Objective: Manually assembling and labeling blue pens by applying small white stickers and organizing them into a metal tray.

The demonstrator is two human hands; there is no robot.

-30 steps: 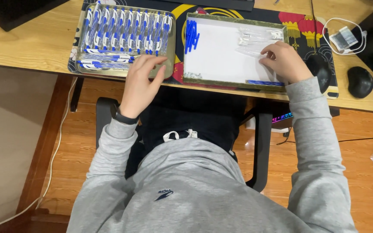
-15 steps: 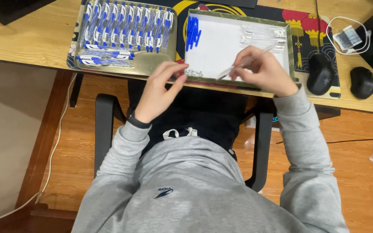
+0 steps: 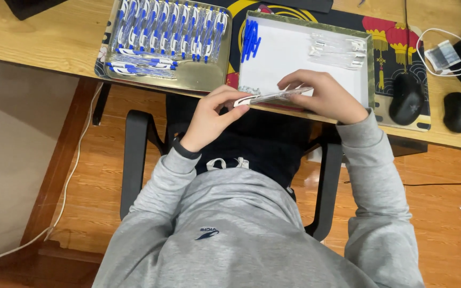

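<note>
both hands on one clear pen barrel [image 3: 273, 97] right now, held flat at the near edge of the white-lined tray [image 3: 294, 58]. my left hand [image 3: 214, 114] pinches its white clip end, my right hand [image 3: 321, 96] is curled around the other end. loose blue refills [image 3: 249, 38] sit at the tray's 11 o'clock, more clear barrels [image 3: 337, 50] at 1 o'clock. at 9 o'clock on the counter [image 3: 38, 37], a metal tray [image 3: 198, 80] holds rows of finished blue-and-white pens [image 3: 166, 26].
</note>
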